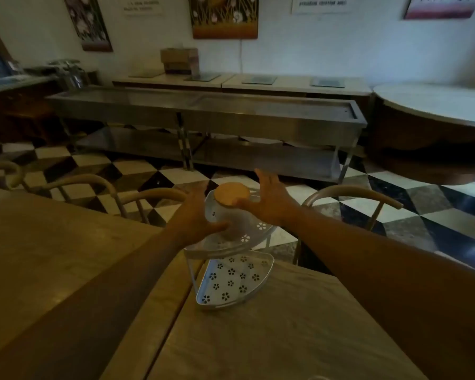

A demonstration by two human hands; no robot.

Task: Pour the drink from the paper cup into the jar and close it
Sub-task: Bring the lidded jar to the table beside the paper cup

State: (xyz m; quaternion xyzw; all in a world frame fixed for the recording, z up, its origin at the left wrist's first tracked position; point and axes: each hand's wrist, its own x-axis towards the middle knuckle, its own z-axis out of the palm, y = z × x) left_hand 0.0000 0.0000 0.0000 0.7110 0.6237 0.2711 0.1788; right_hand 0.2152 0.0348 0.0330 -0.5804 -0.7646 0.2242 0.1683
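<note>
A clear glass jar (232, 219) with a round wooden lid (231, 193) stands on the top tier of a white perforated corner rack (247, 238) at the table's far edge. My left hand (195, 212) wraps the jar's left side, thumb across its front. To the lid's right is my right hand (269, 201), its thumb touching the lid's near edge and its fingers spread and extended past it. The lid sits on the jar's mouth. What is inside the jar is hidden. A pale curved rim (317, 377) shows at the bottom edge; I cannot tell what it is.
The rack's lower tier (231, 283) rests on the wooden table (285, 338), beside a seam between two tabletops. Curved-back chairs (351, 194) stand just beyond the table edge. Farther off are a checkered floor, a long steel counter (203, 111) and a round table (433, 105).
</note>
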